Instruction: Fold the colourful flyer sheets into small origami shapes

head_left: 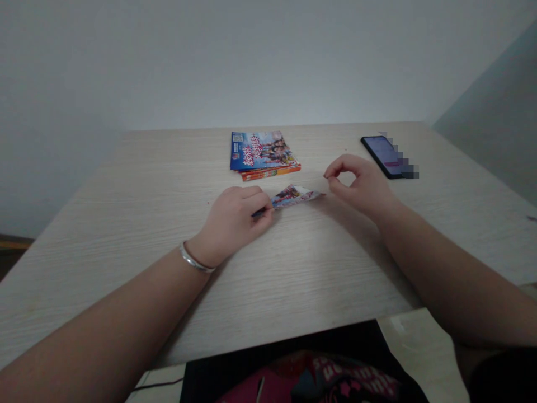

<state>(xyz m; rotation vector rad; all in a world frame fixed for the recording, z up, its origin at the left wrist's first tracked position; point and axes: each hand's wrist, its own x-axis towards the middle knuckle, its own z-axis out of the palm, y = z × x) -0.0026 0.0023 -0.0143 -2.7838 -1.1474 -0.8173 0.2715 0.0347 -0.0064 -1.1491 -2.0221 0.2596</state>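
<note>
A small folded piece of printed paper (295,196) lies on the light wooden table (126,224) between my hands. My left hand (235,221), with a silver bangle on its wrist, is closed and pinches the paper's left end against the table. My right hand (361,182) hovers just beyond the paper's right tip. Its thumb and forefinger curl into a loose ring close to that tip, and whether they touch it I cannot tell.
A short stack of colourful booklets (262,154) lies behind the paper, toward the wall. A dark phone (384,157) with a lit screen rests at the right rear of the table. The table's near edge runs above my lap.
</note>
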